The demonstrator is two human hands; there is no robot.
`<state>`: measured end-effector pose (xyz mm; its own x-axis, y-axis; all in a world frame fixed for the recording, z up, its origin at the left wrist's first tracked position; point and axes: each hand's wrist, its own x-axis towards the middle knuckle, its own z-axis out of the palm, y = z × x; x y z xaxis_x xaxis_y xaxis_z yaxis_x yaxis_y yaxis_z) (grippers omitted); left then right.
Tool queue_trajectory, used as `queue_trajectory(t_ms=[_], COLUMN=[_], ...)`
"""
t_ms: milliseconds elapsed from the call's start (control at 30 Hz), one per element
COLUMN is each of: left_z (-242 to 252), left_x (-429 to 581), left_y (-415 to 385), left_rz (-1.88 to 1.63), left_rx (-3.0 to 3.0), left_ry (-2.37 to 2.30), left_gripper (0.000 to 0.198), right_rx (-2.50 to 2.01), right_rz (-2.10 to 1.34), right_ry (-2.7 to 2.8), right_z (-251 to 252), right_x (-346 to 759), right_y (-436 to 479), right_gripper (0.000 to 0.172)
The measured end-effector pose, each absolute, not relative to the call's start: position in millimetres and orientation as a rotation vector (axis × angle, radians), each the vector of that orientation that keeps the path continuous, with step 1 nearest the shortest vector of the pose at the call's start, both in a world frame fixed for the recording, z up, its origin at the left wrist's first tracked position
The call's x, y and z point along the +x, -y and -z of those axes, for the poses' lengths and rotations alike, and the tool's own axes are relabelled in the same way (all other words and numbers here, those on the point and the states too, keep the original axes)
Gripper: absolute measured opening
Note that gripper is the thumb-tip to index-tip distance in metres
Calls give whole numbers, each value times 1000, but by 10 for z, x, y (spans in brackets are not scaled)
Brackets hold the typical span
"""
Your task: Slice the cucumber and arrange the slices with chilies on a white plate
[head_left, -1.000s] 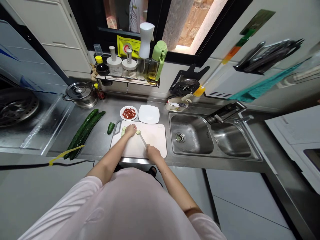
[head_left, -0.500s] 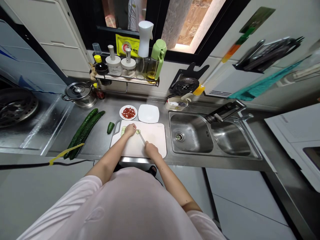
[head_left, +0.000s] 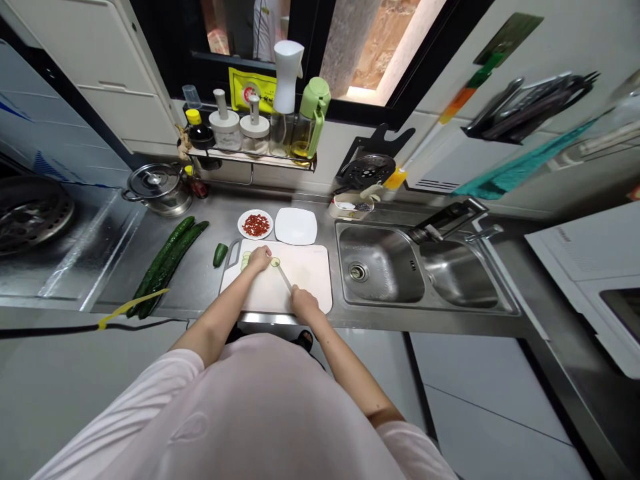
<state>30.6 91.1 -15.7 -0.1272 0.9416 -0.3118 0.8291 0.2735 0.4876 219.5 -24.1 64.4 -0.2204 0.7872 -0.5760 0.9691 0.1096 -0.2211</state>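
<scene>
On the steel counter lies a white cutting board (head_left: 310,280). My left hand (head_left: 260,257) presses down on a short piece of cucumber at the board's far left, fingers curled over it, with cut cucumber slices (head_left: 245,261) beside it. My right hand (head_left: 303,303) is closed round the handle of a knife (head_left: 283,275), whose blade points away from me to the cut end of the cucumber by my left fingers.
Two whole cucumbers (head_left: 167,263) and a cucumber end (head_left: 220,254) lie left of the board. Behind it stand a plate of red chillies (head_left: 255,224) and an empty white plate (head_left: 296,226). A double sink (head_left: 420,270) is to the right, a lidded pot (head_left: 159,187) at the back left.
The knife and my right hand have shifted slightly along the board. My left hand stays on the cucumber. The view has drifted a little.
</scene>
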Motion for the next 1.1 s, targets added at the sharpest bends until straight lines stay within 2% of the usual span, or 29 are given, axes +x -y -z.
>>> queue_trajectory(t_ms=[133,400,600,833,1100], left_z=[144,137,100,34,66], left_x=[305,333,388,429,450], left_y=[-897,-620,-472,-489,-595], left_rz=[-265,-411,-434,-378,-493], left_rx=[1611,1836,2014,1971,1797], left_ry=[-1964,-1918,-1872,-1874,-1919], left_gripper=[14,30,34,28,15], right_rx=[1720,1727,1729,1740,1897], right_rz=[814,816,808,831,824], right_ry=[-2089,-2100,-2101,-2113,-2059], right_z=[-644,-578,-543,-524,-532], right_x=[2222,2270,2279,2388,2482], right_y=[276,319,341,415,439], right_gripper=[27,24,24,24,31])
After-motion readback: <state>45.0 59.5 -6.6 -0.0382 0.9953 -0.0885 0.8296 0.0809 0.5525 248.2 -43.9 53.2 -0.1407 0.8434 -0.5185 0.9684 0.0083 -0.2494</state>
